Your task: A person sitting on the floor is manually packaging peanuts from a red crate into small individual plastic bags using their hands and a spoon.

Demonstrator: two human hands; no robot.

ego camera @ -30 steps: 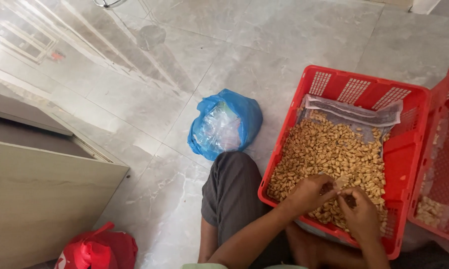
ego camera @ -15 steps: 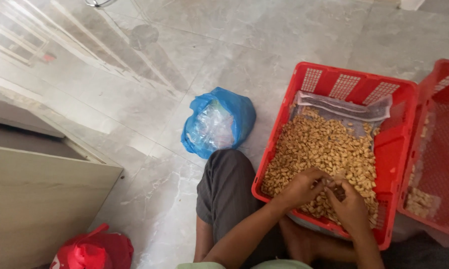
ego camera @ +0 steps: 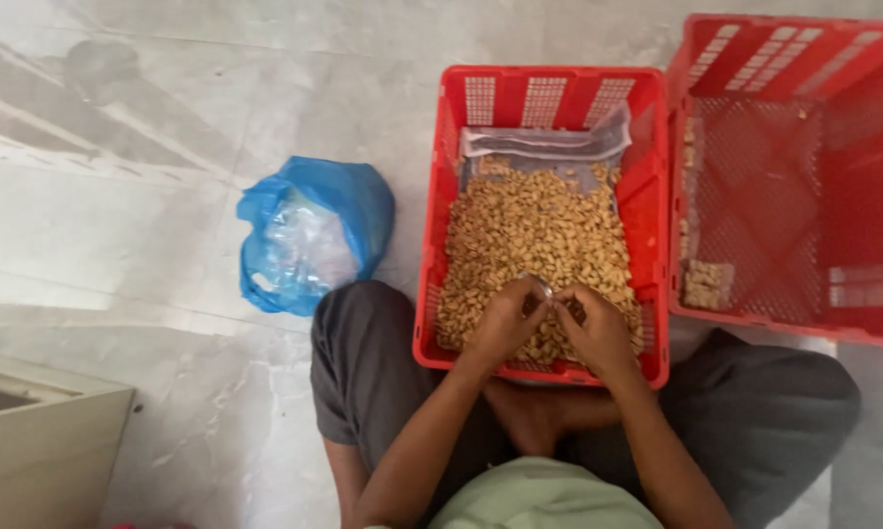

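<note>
Head view: both hands work close together over the near end of a red crate point(ego camera: 441, 294) filled with pale nuts point(ego camera: 535, 230). Left hand point(ego camera: 505, 318) and right hand point(ego camera: 593, 328) are curled narrow, pinching a small item point(ego camera: 542, 286) between them; what it is cannot be told. A second red crate point(ego camera: 794, 176) touches its right side. A blue plastic bag point(ego camera: 309, 235) lies on the floor.

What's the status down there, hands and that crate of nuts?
Left hand and right hand together over the nuts, pinching a small piece between them. Red crate between the knees. Nothing blocking; blue bag off to the side.
</note>
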